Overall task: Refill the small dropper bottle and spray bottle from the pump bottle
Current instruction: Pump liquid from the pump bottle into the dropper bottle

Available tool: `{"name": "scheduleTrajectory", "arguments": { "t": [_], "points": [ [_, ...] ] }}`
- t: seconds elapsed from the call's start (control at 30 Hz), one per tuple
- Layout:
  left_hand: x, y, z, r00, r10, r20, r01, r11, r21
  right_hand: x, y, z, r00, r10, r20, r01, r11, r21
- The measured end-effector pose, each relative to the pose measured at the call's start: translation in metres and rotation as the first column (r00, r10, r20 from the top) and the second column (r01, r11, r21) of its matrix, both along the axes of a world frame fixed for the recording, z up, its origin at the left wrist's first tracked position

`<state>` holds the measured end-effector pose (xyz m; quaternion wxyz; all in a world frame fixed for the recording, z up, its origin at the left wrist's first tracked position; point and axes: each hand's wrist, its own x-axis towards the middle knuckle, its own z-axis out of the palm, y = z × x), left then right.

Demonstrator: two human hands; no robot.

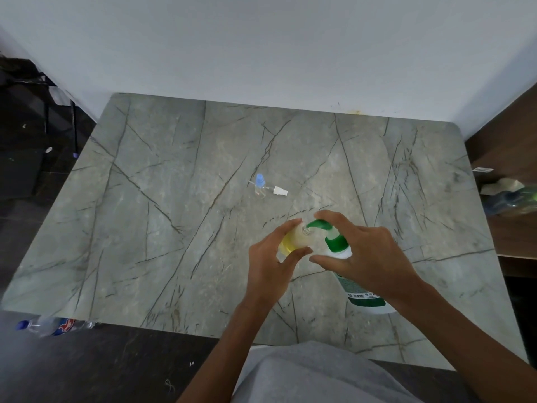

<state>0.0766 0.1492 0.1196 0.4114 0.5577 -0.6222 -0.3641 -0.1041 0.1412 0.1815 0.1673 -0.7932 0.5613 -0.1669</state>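
The small yellow-tinted bottle (pixel 295 238) is gripped by the left hand (pixel 271 266), thumb on the near side and fingers curled round the far side. It is held tilted above the table, its uncapped neck brought right up to the spout of the green pump head (pixel 319 224). The right hand (pixel 372 251) is spread over the pump bottle (pixel 364 298): its index finger is laid along the top of the pump head, and its thumb is stretched out near the green collar (pixel 335 244), wrapped round nothing. Whether the thumb touches the bottle cannot be told. The white, green-labelled pump bottle stands at 4 o'clock from the left hand, close to the table's near edge.

At 11 o'clock from the hands, well apart from them, a blue-capped small bottle (pixel 259 184) stands upright. Just beside it, a white cap piece (pixel 280 191) lies on its side.

Wide open surface of the grey veined table (pixel 174 228) is seen from 7 to 11 o'clock and again from 12 to 3 o'clock. The far edge is set against the white wall (pixel 261 48) at 12 o'clock. The right edge is bordered at 2 to 3 o'clock by a brown wooden unit (pixel 511 132) on which a bundle of bags (pixel 511 196) rests. The left edge falls away to a dark floor (pixel 29 170). At 8 o'clock, by the near left corner, a clear water bottle (pixel 52 326) lies on its side. The near edge at 6 o'clock is overlapped by a grey garment (pixel 313 373).
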Motion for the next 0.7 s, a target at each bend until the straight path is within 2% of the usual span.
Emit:
{"name": "scheduleTrajectory", "arguments": {
  "t": [0.5,0.7],
  "points": [
    [-0.0002,0.0038,-0.0023,1.0,0.004,0.028,-0.004,1.0,-0.008,-0.0018,0.0016,-0.0011,0.998,0.018,0.058,-0.017,0.999,-0.028],
    [0.0001,0.0064,-0.0043,0.999,0.012,0.043,-0.013,1.0,0.01,-0.0016,0.0029,0.0002,0.999,0.029,-0.034,-0.03,0.999,-0.024]
  ]
}}
